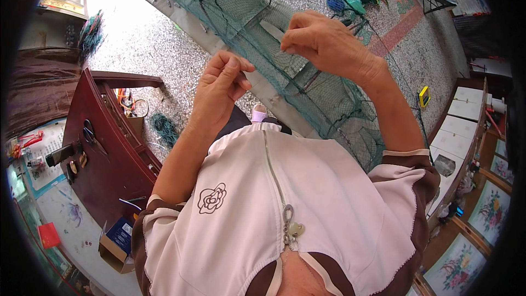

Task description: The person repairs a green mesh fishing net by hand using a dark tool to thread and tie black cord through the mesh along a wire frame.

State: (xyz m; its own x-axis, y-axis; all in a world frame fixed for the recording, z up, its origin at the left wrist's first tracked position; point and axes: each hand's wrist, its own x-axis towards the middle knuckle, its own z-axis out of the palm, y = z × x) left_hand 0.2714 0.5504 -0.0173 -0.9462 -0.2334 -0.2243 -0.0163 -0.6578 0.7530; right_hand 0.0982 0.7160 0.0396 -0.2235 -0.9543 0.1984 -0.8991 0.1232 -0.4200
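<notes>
Both my hands are raised in front of my chest, apart from each other. My left hand (220, 82) is closed, its thumb against the curled fingers; anything between the fingertips is too fine to make out. Higher and to the right, my right hand (327, 44) bends at the wrist with thumb and forefinger pinched together. What that pinch holds, if anything, cannot be seen either. Beyond and below the hands stretches a long green mesh net (323, 101) with dark frame rods, running from the upper left down toward my right side.
On my left stands a dark red wooden table (90, 178) with scissors (89, 131) on it. A tangle of green cord (163, 128) lies beside it. Coloured cords and a blue bundle (335, 4) lie on the far floor. A yellow box-shaped thing (424, 96) is at right, near white drawers (459, 118).
</notes>
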